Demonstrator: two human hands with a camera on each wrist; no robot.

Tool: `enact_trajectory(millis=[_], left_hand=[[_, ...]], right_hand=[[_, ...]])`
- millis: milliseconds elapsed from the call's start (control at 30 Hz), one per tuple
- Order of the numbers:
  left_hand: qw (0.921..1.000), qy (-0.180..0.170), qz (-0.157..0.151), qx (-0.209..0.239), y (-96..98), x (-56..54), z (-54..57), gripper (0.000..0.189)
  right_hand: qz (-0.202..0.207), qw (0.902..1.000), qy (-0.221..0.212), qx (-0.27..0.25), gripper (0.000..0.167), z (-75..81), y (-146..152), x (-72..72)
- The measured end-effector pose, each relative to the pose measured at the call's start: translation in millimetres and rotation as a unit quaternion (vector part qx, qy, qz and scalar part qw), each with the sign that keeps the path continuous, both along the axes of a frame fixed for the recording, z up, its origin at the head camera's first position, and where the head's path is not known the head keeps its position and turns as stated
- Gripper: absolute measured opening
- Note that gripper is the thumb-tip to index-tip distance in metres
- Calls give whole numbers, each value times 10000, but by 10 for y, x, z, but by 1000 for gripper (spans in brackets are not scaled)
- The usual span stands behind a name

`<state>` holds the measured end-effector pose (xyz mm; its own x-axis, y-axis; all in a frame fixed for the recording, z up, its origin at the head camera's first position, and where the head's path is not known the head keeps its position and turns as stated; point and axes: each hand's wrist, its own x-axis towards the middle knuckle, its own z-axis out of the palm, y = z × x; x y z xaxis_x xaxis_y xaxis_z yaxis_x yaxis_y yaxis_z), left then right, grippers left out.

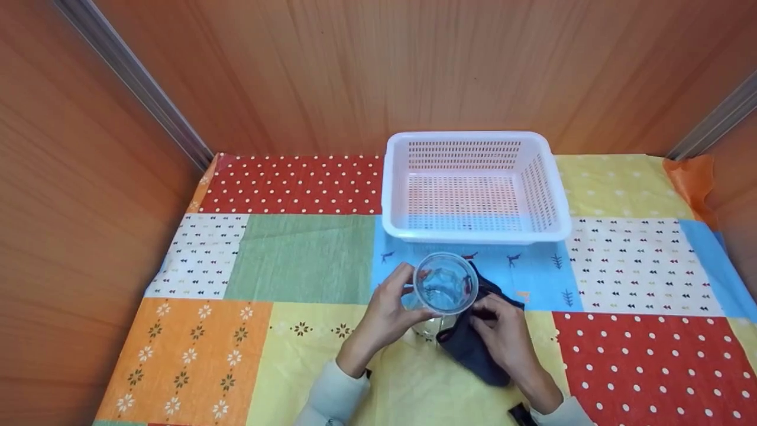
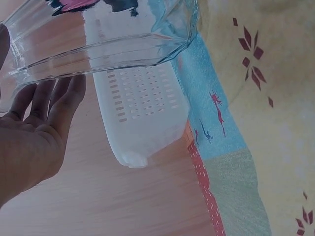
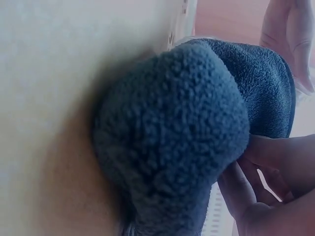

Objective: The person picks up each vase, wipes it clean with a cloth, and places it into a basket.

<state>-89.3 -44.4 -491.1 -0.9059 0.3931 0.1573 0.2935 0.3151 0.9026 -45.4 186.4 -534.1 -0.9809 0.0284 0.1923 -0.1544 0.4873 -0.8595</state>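
My left hand [image 1: 390,310] grips a clear glass jar [image 1: 443,287] near its rim, thumb on the near side and fingers on the far side. Its round mouth faces up toward the head camera, and the left wrist view shows the faceted wall of the jar [image 2: 108,56] with the fingers curled along it. A dark grey, fuzzy cloth [image 1: 473,352] is pinched by my right hand [image 1: 507,331] and lies against the jar's right side. Up close in the right wrist view, the cloth [image 3: 172,118] bulges and hides most of the jar.
Just beyond the hands stands a white perforated plastic basket [image 1: 467,236], nothing visible inside it. A patchwork-patterned tablecloth [image 1: 307,254] covers the table. Wood-grain panels [image 1: 355,77] enclose the back and both sides.
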Motion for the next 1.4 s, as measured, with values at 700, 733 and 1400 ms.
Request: enact_trajectory(millis=[700,733,1400], left_hand=[[9999,-64,-41,89,-8,-4,-17,59],[9999,-67,-36,82,-9,-3,-11,59],[10000,6,-60,72,-14,-7,-21,62]], right_hand=[[-11,9966,-342,-750,27,371,-51,-17],[-6,9965,-357,-759,27,359,-49,-22],[-115,9975,-509,-486,25,145,-46,-4]])
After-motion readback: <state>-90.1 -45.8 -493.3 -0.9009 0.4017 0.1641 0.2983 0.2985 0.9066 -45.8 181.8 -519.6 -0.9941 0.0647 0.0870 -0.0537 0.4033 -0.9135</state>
